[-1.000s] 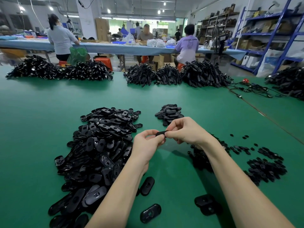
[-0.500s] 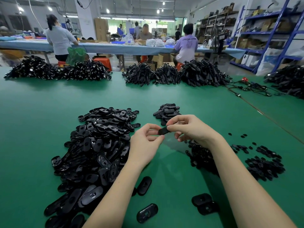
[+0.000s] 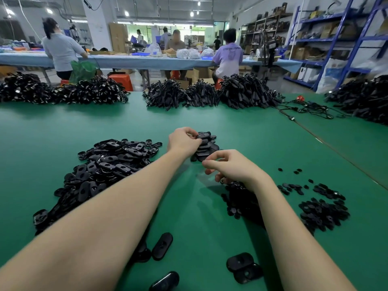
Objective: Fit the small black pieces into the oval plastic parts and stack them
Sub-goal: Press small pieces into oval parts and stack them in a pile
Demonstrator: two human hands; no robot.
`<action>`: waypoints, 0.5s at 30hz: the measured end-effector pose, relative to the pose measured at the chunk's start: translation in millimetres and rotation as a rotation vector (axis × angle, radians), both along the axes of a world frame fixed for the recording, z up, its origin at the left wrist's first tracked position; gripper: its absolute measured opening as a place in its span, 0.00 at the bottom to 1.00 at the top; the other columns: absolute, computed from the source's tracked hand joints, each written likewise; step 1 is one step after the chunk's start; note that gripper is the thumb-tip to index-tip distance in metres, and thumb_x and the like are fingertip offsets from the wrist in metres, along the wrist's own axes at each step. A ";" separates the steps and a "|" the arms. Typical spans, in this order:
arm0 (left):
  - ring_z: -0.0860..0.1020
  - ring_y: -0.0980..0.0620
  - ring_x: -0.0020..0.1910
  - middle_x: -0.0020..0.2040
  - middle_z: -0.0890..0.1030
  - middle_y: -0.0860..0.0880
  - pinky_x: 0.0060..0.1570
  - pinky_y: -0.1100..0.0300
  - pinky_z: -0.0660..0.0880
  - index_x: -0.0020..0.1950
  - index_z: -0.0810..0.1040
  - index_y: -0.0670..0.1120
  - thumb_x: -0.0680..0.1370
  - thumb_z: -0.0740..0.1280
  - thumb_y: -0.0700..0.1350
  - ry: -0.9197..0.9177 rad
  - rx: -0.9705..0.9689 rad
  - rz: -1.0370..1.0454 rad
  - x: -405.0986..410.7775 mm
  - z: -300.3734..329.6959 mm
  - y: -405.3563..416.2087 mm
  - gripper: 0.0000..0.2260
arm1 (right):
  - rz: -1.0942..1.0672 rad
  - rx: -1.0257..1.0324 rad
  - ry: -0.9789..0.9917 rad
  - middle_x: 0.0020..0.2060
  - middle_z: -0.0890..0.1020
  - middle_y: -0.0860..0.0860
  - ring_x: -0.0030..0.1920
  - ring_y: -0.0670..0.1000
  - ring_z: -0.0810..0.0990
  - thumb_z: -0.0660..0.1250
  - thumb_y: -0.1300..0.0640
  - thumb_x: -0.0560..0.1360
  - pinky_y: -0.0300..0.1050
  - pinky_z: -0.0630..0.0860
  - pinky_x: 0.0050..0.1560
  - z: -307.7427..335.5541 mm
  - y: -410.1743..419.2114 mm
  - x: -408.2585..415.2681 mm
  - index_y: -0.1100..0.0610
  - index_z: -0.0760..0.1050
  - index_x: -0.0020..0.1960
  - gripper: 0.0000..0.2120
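Observation:
My left hand (image 3: 184, 141) reaches forward and pinches a black oval part (image 3: 203, 136) on top of the small stack of oval parts (image 3: 206, 149) at mid-table. My right hand (image 3: 233, 167) hovers nearer to me, fingers curled down over a heap of small black pieces (image 3: 239, 199). Its fingertips are hidden, so I cannot see whether it holds a piece. A large pile of loose oval parts (image 3: 105, 171) lies to the left, under my left forearm. More small pieces (image 3: 323, 213) are scattered at the right.
Single oval parts lie near me on the green table (image 3: 210, 227): one (image 3: 162, 245), a pair (image 3: 242, 264) and one (image 3: 165, 280). Bundles of black cables (image 3: 241, 94) line the far edge, with more cable bundles (image 3: 367, 99) at right. People work at a blue table behind.
The hands have parted. My left hand has carried the oval part forward onto the stack, and my right hand has dropped back toward the small pieces.

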State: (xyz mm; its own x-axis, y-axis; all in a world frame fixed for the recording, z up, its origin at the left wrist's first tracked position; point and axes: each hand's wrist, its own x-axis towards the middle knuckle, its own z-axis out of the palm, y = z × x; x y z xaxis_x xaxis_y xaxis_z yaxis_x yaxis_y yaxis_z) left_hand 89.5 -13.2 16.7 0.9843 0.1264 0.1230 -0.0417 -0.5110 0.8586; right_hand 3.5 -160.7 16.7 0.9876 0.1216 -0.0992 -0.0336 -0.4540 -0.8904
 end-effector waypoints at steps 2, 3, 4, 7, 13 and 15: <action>0.82 0.48 0.51 0.48 0.83 0.51 0.54 0.54 0.80 0.46 0.81 0.54 0.73 0.74 0.48 0.041 0.033 0.012 9.5 -0.8 -3.1 0.05 | 0.009 0.014 0.006 0.39 0.86 0.48 0.29 0.45 0.78 0.71 0.52 0.78 0.38 0.72 0.31 0.7 -2.2 -0.5 0.55 0.82 0.50 0.06; 0.82 0.48 0.51 0.50 0.84 0.50 0.54 0.53 0.80 0.46 0.82 0.54 0.73 0.75 0.49 0.055 0.029 0.021 12.4 -1.6 -3.8 0.05 | 0.014 0.017 0.008 0.39 0.86 0.48 0.29 0.45 0.77 0.71 0.52 0.78 0.38 0.72 0.31 1.2 -3.0 -0.7 0.55 0.82 0.50 0.06; 0.82 0.49 0.51 0.50 0.84 0.50 0.54 0.54 0.80 0.47 0.82 0.54 0.73 0.75 0.49 0.063 0.019 0.027 14.5 -2.9 -4.1 0.05 | 0.017 0.017 0.009 0.39 0.86 0.47 0.29 0.45 0.77 0.71 0.52 0.78 0.38 0.72 0.31 1.7 -3.6 -1.0 0.56 0.82 0.51 0.07; 0.80 0.50 0.50 0.48 0.82 0.51 0.51 0.59 0.78 0.48 0.84 0.54 0.72 0.76 0.51 0.071 -0.006 0.027 16.4 -7.1 -4.9 0.06 | 0.021 0.009 0.008 0.38 0.86 0.46 0.29 0.45 0.77 0.71 0.52 0.78 0.37 0.72 0.31 1.9 -4.8 -1.3 0.55 0.82 0.51 0.07; 0.76 0.54 0.36 0.34 0.76 0.56 0.36 0.60 0.68 0.45 0.78 0.55 0.73 0.73 0.52 -0.076 -0.122 0.064 -11.9 -20.0 -2.3 0.05 | 0.039 -0.027 0.019 0.40 0.87 0.46 0.30 0.46 0.77 0.71 0.52 0.78 0.36 0.70 0.30 2.1 -4.3 -1.4 0.54 0.82 0.52 0.07; 0.77 0.53 0.37 0.35 0.77 0.55 0.36 0.61 0.68 0.43 0.77 0.55 0.74 0.71 0.50 -0.126 -0.052 0.048 -30.1 -30.5 2.5 0.03 | 0.047 -0.049 0.009 0.39 0.87 0.46 0.30 0.46 0.77 0.71 0.52 0.78 0.36 0.70 0.31 1.8 -2.5 -1.4 0.54 0.82 0.51 0.06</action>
State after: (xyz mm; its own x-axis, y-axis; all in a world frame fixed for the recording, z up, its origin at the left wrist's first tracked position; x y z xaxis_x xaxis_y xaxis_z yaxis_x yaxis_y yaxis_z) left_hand 59.4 -10.6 -13.8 0.9542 0.1822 0.2372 -0.1273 -0.4704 0.8732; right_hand 2.1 -163.2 18.5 0.9801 0.1623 -0.1148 -0.0190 -0.4984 -0.8667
